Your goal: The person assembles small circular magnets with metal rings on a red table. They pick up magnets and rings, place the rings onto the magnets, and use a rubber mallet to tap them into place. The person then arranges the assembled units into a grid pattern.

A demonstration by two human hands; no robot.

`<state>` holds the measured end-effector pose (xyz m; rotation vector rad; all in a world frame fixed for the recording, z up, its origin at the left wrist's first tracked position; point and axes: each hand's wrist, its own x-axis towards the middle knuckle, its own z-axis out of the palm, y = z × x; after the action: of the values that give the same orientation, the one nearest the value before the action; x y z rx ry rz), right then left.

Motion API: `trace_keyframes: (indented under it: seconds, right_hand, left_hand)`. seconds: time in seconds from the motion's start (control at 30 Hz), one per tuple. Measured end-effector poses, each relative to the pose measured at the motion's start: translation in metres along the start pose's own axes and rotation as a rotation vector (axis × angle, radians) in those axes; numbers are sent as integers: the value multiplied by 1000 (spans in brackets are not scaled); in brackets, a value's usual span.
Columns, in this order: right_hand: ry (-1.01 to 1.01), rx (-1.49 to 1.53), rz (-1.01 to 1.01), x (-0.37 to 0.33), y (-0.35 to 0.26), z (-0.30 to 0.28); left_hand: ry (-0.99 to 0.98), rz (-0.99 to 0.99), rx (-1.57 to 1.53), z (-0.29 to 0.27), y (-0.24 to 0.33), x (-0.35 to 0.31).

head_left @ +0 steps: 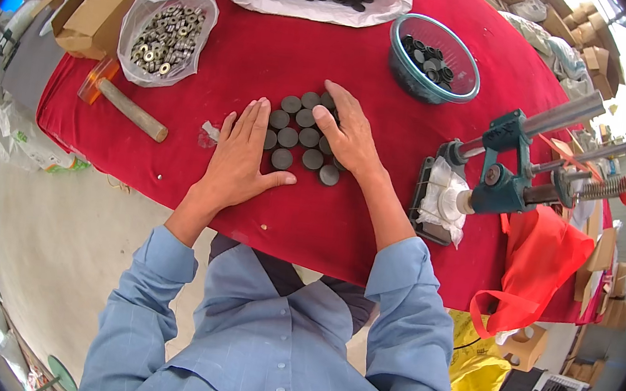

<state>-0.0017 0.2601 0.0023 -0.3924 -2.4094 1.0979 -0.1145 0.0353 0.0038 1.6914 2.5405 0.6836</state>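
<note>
Several round black discs (287, 137) lie flat in a loose cluster on the red tablecloth (283, 53). Along the cluster's left side rests my left hand (239, 152), palm down, with the fingers stretched forward and the thumb out below the discs. My right hand (346, 132) borders the right side, fingers extended, its thumb over the discs. It partly covers those at that edge. Neither hand grips anything. A teal hand press (498, 159) stands to the right of my right hand, with white wrapping on its base.
At the back lies a white sack (303, 10) of black discs. A clear bowl (449, 84) holds black caps. Left are a bag of metal bearings (166, 44), a hammer (130, 107) and a cardboard box (119, 3). A red bag (541, 260) hangs over the right edge.
</note>
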Motion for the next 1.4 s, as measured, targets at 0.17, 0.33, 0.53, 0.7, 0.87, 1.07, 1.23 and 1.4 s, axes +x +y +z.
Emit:
trace_keyframes:
  seconds: [0.17,0.33,0.53,0.7,0.87,1.07,1.23,1.4]
  right_hand:
    - [-46,241,60,0,-8,-2]
    - [199,371,156,-36,3,-19]
    - [307,526,224,-69,-19,-2]
    - [378,659,175,-52,-21,15]
    - [443,722,204,-69,-17,-1]
    - [237,100,118,-123,-42,-26]
    - [165,-46,48,-126,-41,-16]
    - [176,-17,42,-127,-36,-13]
  left_hand:
    - [30,-3,-34,-2,0,-4]
    - [-3,-8,-65,-3,1,1]
    - [24,22,-67,2,2,6]
    - [26,56,-44,6,11,5]
    - [22,35,-125,-3,11,1]
    - [57,-6,-141,-13,21,-39]
    - [148,60,-102,-2,52,-50]
    - [173,78,-55,1,69,-34]
